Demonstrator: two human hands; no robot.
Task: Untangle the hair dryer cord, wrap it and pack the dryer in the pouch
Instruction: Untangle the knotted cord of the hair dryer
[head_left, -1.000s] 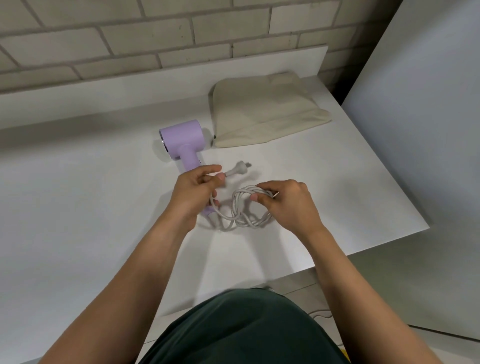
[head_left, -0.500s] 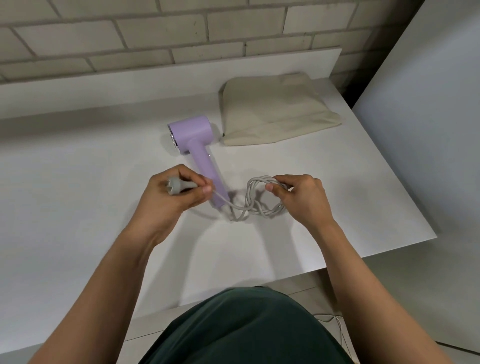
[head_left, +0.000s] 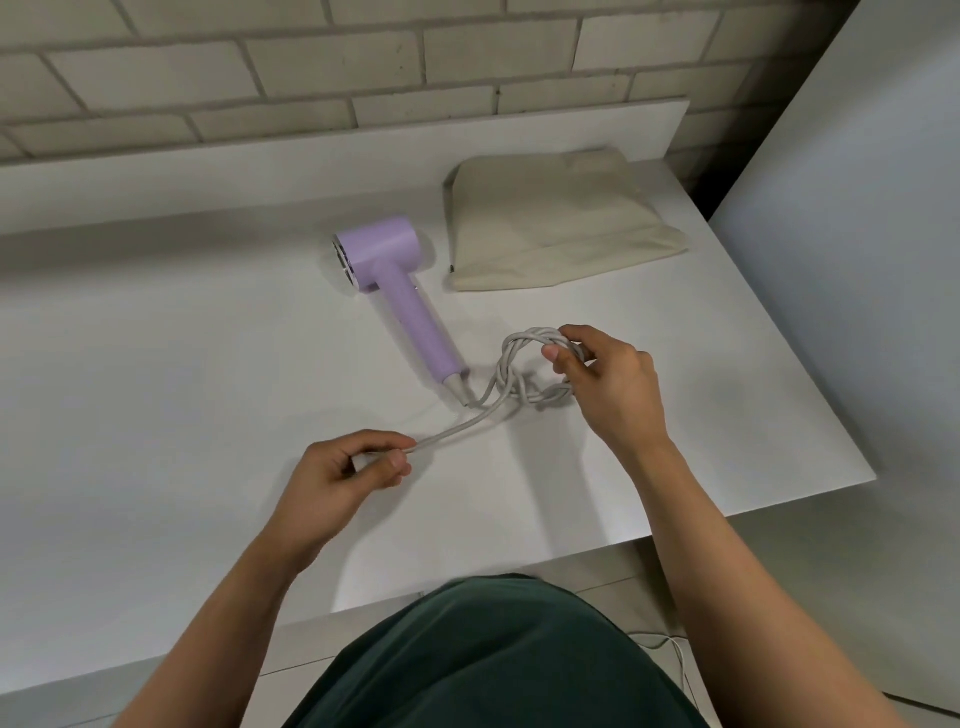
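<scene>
A lilac hair dryer (head_left: 400, 291) lies on the white table (head_left: 156, 415), its handle pointing toward me. Its grey cord (head_left: 467, 423) leaves the handle end and forms a twisted bundle of loops to the right. My right hand (head_left: 608, 384) pinches the top of that bundle and holds it slightly raised. My left hand (head_left: 348, 473) is closed on the free end of the cord, near the table's front; the plug is hidden inside the fist. A stretch of cord runs taut between the two hands. The beige pouch (head_left: 556, 223) lies flat behind the dryer, at the right.
A brick wall (head_left: 311, 78) and a low white ledge (head_left: 260, 171) close the back of the table. A grey panel (head_left: 857, 208) stands at the right. The table's right and front edges are near my right forearm. Another cable (head_left: 670, 649) lies on the floor.
My left hand has pulled the plug end leftward and toward me, drawing a length of cord out of the bundle. My right hand stays on the loops.
</scene>
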